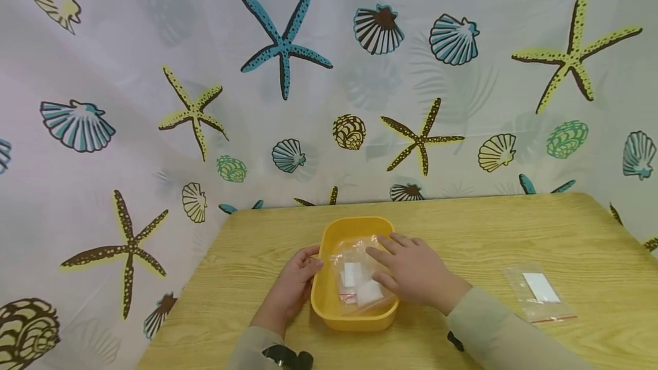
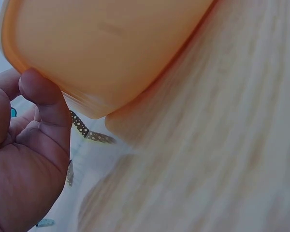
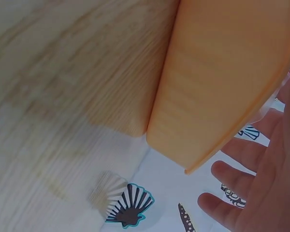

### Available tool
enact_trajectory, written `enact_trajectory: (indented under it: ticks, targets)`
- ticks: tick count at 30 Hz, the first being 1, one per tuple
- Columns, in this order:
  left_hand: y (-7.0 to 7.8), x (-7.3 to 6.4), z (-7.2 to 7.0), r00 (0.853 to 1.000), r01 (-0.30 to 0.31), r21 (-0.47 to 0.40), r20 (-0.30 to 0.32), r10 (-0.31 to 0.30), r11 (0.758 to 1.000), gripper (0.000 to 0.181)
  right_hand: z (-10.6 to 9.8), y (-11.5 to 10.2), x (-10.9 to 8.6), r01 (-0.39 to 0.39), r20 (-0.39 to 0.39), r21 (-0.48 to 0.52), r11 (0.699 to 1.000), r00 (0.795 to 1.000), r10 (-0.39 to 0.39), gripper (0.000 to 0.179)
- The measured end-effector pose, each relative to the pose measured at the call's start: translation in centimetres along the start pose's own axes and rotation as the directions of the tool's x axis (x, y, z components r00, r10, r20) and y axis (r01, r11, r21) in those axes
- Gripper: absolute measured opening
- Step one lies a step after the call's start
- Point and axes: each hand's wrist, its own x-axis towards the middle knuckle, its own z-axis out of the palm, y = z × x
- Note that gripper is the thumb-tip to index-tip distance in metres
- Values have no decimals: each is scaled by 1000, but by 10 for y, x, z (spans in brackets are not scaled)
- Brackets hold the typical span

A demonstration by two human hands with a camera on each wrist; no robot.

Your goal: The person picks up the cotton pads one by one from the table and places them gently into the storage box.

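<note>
A yellow plastic bin [image 1: 353, 323] stands on the table, with several clear zip bags [image 1: 367, 293] holding white pieces inside it. My left hand [image 1: 294, 284] grips the bin's left rim, thumb on top; the left wrist view shows the thumb and fingers [image 2: 41, 92] pinching that edge. Over the bin's right rim reaches my right hand [image 1: 415, 270], its fingers spread and fairly straight above the bags. In the right wrist view, the fingers [image 3: 239, 179] extend past the bin's outer wall [image 3: 217, 82], curled round nothing.
To the right, another clear zip bag [image 1: 541, 290] with a white piece and a red seal strip lies flat on the wood-grain table [image 1: 267, 233]. A curtain [image 1: 329, 84] printed with starfish and shells hangs behind the table and along its sides.
</note>
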Motion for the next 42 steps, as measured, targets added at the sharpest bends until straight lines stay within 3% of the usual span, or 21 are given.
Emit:
enact_trajectory:
  ticks: [17, 24, 33, 42]
  targets:
    - [1, 0, -3, 1000, -3, 2, 6, 3, 1000, 46, -5, 7, -11, -41, -77, 49, 998, 996, 45, 43]
    - [1, -1, -2, 1000, 2, -2, 5, -2, 1000, 45, 2, 6, -8, -50, -30, 57, 997, 998, 52, 46]
    - [1, -1, -1, 1000, -2, 0, 3, 2, 1000, 45, -1, 8, -11, -64, -46, 60, 996, 997, 66, 48]
    - [2, -2, 0, 1000, -3, -27, 14, 3, 1000, 45, -6, 36, -40, -100, -77, 48, 994, 992, 103, 49]
